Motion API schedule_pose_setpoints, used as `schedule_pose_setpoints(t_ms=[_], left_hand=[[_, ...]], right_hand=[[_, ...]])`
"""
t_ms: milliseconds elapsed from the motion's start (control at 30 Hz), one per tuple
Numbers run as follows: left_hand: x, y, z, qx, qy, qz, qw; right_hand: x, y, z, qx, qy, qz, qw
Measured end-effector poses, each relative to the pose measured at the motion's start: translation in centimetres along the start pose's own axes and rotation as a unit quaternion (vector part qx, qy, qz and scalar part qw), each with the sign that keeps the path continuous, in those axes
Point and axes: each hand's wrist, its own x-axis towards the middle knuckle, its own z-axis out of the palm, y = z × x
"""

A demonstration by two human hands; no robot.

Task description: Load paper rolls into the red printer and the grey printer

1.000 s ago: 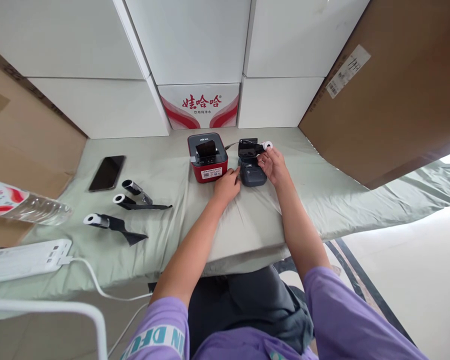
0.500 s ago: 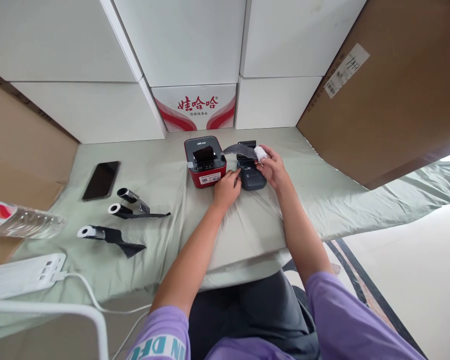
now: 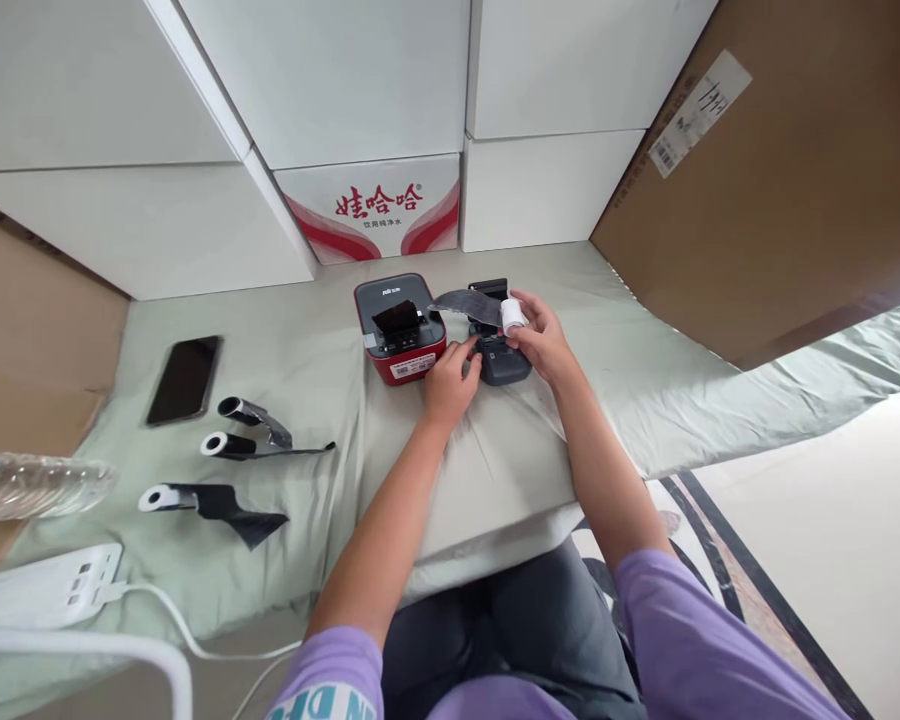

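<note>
My right hand (image 3: 541,338) holds a small white paper roll (image 3: 511,316) whose dark loose strip (image 3: 466,304) trails to the left above a small dark grey printer (image 3: 499,362) with its lid up. My left hand (image 3: 447,376) rests on the cloth with its fingertips against the grey printer's left side. Just left of it stands a red printer (image 3: 400,330) with a dark top and a raised flap.
Three dark rolls (image 3: 234,445) with loose strips and a black phone (image 3: 183,378) lie on the green cloth at the left. A plastic bottle (image 3: 37,484) and a white power strip (image 3: 41,587) sit at the far left. White boxes (image 3: 345,80) and brown cardboard (image 3: 765,200) stand behind.
My right hand lifted the roll from beside the grey printer's lid and drew it nearer, its dark strip now unrolled to the left. My left hand stayed by the printer.
</note>
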Motion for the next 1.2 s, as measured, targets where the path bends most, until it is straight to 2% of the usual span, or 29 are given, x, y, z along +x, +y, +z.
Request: schedule_pose_setpoints(t_ms=[233,733,867,1067,1200], left_hand=[[0.1,-0.6,0.4,-0.008,0.013,0.013,1.000],[0.0,-0.9,0.6,0.009,0.019,0.027,0.999],[-0.2,-0.9,0.3,0.013,0.025,0.030,0.999],[-0.2,-0.4,-0.4,-0.026,-0.004,0.042,0.999],[-0.2,-0.6,-0.2,-0.026,0.003,0.035,0.999]], right_hand=[[-0.1,-0.5,-0.2,0.099,0.015,0.020,0.995],[-0.7,-1.0,0.1,0.158,-0.034,0.017,0.987],[-0.9,-0.9,0.6,0.187,-0.060,0.039,0.980],[-1.3,-0.9,1.8,0.195,-0.084,0.119,0.970],[-1.5,-0.5,2.3,0.203,-0.108,0.131,0.964]])
